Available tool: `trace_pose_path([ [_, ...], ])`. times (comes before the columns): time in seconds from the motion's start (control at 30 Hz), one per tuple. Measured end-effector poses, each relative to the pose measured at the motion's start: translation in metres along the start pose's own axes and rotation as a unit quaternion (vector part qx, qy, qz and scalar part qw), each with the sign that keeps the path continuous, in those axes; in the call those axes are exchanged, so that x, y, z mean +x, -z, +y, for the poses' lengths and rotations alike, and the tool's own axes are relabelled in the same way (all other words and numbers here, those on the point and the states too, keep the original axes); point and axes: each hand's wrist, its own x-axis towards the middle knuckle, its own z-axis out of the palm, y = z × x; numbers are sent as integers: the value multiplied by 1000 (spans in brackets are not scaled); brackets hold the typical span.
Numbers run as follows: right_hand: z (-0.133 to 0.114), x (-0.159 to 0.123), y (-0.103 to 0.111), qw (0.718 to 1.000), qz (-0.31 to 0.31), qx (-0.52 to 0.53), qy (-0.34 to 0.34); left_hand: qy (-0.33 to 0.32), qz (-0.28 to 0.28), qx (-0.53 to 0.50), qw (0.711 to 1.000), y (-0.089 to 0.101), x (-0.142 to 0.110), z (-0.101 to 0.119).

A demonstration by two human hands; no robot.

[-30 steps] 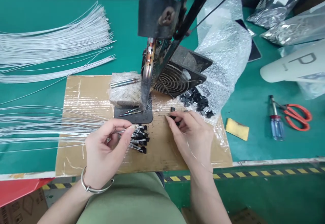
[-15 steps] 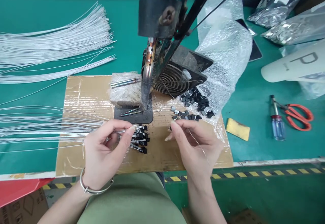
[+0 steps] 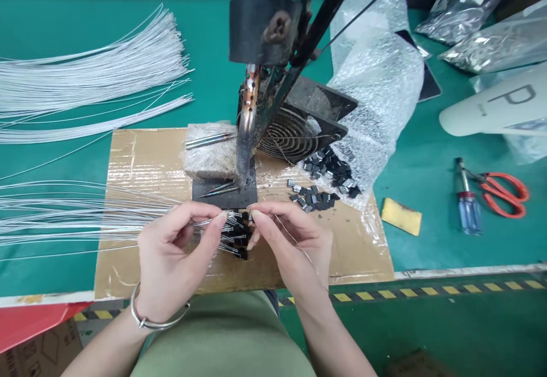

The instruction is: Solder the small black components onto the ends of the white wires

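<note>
I'd call this an electronics factory workshop: a soldering iron mounted over the green workbench, a metal-grilled fan, bundled white wires, scattered black connectors, and yellow-and-black hazard tape along the floor.

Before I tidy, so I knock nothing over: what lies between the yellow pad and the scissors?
In the head view, a blue-handled screwdriver lies between the pad and the scissors.
</note>
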Motion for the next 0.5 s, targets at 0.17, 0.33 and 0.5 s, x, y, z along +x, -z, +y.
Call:
trace_pose_path([
  [0.17, 2, -2, -3, 1000, -3, 18, -14, 3, -11, 2, 1000, 2, 0, 1],
  [0.33, 0, -1, -3, 1000, -28, 1, -9, 29, -36, -11, 999, 5, -1, 3],
  [0.5, 0, -2, -4, 999, -36, 17, -4, 36, -65, -49, 996, 8, 1, 9],
])
